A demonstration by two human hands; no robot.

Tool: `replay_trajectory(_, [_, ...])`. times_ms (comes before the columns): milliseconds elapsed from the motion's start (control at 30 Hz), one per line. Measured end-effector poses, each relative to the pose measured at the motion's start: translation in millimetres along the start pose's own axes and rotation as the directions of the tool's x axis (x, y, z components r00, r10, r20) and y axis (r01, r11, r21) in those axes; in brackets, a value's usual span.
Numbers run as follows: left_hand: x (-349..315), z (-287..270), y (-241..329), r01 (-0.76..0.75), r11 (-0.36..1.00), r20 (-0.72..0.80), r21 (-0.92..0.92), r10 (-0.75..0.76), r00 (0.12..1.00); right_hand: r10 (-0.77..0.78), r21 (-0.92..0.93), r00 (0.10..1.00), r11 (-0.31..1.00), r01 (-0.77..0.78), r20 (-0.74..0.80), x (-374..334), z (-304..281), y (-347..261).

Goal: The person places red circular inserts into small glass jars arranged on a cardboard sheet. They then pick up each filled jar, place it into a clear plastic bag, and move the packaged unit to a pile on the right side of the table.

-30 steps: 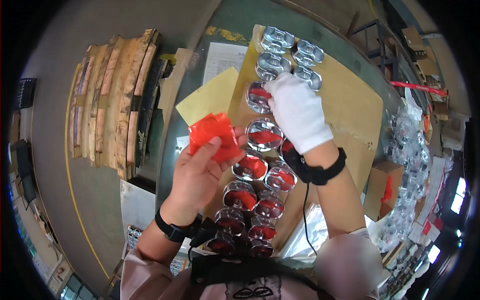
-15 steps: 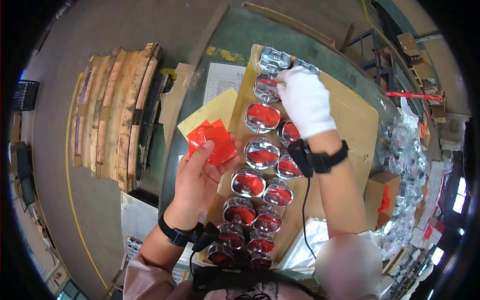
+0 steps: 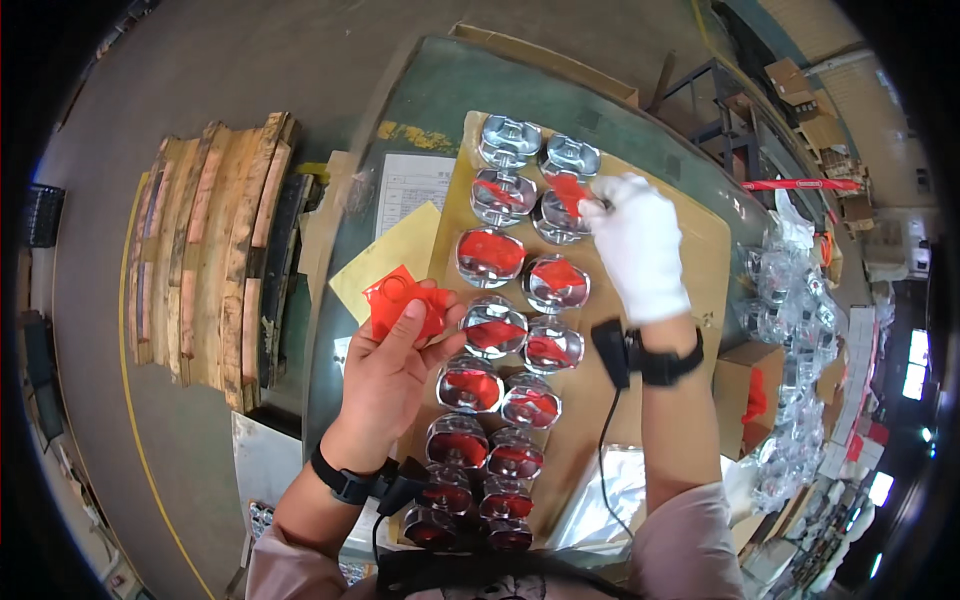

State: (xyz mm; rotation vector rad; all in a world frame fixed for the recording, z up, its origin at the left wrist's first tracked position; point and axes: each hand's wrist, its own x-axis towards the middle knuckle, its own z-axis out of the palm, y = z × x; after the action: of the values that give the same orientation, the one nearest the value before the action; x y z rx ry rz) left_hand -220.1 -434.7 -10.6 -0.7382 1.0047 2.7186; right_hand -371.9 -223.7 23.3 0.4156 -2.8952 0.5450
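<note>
While the right hand (image 3: 640,245) pinches a red sheet (image 3: 570,188) in its gloved fingers (image 3: 593,208) over a piston (image 3: 556,226) at upper centre, the left hand (image 3: 388,372) grips a red stack (image 3: 392,294) left of centre. Pistons (image 3: 510,140) line cardboard (image 3: 700,255) down mid-frame, atop the counter (image 3: 450,88).

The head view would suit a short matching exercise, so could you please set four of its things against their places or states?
1. Left hand
2. Right hand
3. Wooden pallets
4. Pistons

A. in two columns on cardboard
B. white-gloved
C. left of the green table
D. bare, holding red plastic sheets

Pairs: 1-D; 2-B; 3-C; 4-A
</note>
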Motion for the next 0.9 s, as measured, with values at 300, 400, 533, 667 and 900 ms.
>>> replay_trajectory(300, [7, 11, -8, 0.048, 0.994, 0.037, 0.1, -0.052, 0.998, -0.154, 0.584, 0.932, 0.808, -0.072, 0.327, -37, -3, -52])
replay_trajectory(400, [6, 14, -4, 0.052, 0.974, 0.01, 0.221, -0.056, 0.998, -0.113, 0.685, 0.95, 0.718, -0.125, 0.292, -30, 3, -57])
replay_trajectory(533, [3, 2, 4, 0.043, 0.996, 0.037, 0.078, -0.046, 0.998, -0.176, 0.083, 0.98, 0.979, 0.184, -0.09, 56, 30, -24])
replay_trajectory(667, [4, 10, 4, 0.072, 0.99, 0.058, 0.122, -0.079, 0.995, -0.115, -0.266, 0.99, 0.954, 0.134, 0.087, 97, 79, 10])
replay_trajectory(900, [4, 10, 1, -0.132, 0.885, 0.201, 0.448, 0.044, 0.979, -0.293, 0.61, 0.817, 0.787, -0.089, 0.497, -14, -16, -64])
